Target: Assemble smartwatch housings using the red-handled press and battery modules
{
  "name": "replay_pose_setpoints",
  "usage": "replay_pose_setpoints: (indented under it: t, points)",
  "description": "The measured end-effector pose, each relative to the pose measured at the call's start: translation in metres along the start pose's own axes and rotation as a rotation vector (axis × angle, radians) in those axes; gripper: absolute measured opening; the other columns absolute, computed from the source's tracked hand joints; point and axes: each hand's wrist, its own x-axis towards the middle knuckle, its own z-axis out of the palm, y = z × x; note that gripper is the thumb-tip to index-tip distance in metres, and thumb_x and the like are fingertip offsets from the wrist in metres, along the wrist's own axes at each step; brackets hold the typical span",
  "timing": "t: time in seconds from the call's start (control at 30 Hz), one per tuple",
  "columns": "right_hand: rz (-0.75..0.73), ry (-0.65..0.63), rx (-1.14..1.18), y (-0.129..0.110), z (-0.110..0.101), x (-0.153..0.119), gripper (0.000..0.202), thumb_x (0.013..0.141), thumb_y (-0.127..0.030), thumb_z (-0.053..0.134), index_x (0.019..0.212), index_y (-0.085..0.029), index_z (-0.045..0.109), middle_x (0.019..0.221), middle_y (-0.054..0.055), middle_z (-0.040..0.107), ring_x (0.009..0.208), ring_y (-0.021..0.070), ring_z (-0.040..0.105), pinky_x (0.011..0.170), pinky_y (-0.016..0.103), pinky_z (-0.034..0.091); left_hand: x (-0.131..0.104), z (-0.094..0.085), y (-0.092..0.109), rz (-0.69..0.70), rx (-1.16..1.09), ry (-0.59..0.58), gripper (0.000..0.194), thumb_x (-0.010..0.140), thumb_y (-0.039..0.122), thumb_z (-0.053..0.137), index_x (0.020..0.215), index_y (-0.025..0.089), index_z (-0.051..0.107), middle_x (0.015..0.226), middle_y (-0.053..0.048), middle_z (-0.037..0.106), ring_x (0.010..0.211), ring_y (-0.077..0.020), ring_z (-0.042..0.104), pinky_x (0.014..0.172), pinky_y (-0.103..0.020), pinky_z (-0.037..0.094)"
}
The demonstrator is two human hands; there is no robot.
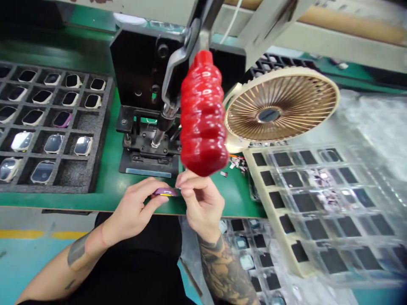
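Bright o/all, light mostly from above. Strong glare on red grip just above R hand; white reflections on some watch faces L of L hand, and on clear tray R of R hand. Far R of hands: blurry, stretched. Far upper L: dim.

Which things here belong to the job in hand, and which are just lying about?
Likely in the job:
- purple watch case, in left hand
- thin piece, in right hand; too small to identify
- foam tray of similar watches, probably

Likely just about:
- fan
- loose bits below it
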Motion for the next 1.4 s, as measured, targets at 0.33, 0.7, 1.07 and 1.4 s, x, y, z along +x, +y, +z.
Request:
replay_pose_setpoints:
  t: [0.33,0.7,1.07,1.4]
  points:
    - [-0.268,-0.488,-0.363,-0.031,-0.029,0.029,0.011,0.105,-0.011,0.075,0.108,-0.021,0.072,0.098,0.005,0.075,0.09,0.0192,0.068,0.08,0.036,0.06,0.001,0.001,0.005,0.021,0.107,-0.059,0.011,0.116,0.029,0.066,0.117,0.021,0.073,0.096,0.0,0.067,0.085,-0.0155,0.061,0.079,-0.029,0.046]
    - [-0.299,-0.361,-0.212,-0.033,-0.027,0.032,0.014,0.101,-0.015,0.082,0.11,-0.023,0.074,0.089,0.003,0.075,0.079,0.0196,0.069,0.072,0.037,0.06,0.001,-0.003,0.005,0.051,0.084,-0.114,0.014,0.116,0.03,0.063,0.116,0.021,0.073,0.1,-0.003,0.074,0.091,-0.0185,0.067,0.084,-0.031,0.051]
    - [-0.33,-0.416,-0.279,-0.036,-0.031,0.037,0.016,0.102,-0.011,0.079,0.107,-0.024,0.07,0.088,0.003,0.074,0.079,0.0194,0.069,0.075,0.037,0.062,0.001,-0.004,0.004,0.063,0.074,-0.105,0.013,0.115,0.03,0.065,0.118,0.02,0.073,0.101,-0.004,0.074,0.092,-0.0189,0.068,0.084,-0.031,0.05]
    - [-0.316,-0.535,-0.361,-0.034,-0.031,0.032,0.004,0.107,-0.021,0.076,0.109,-0.024,0.074,0.094,0.006,0.076,0.084,0.0201,0.069,0.076,0.037,0.06,0.001,-0.002,0.005,0.066,0.085,-0.086,0.015,0.115,0.03,0.065,0.109,0.02,0.072,0.094,-0.002,0.07,0.086,-0.0177,0.063,0.08,-0.03,0.047]
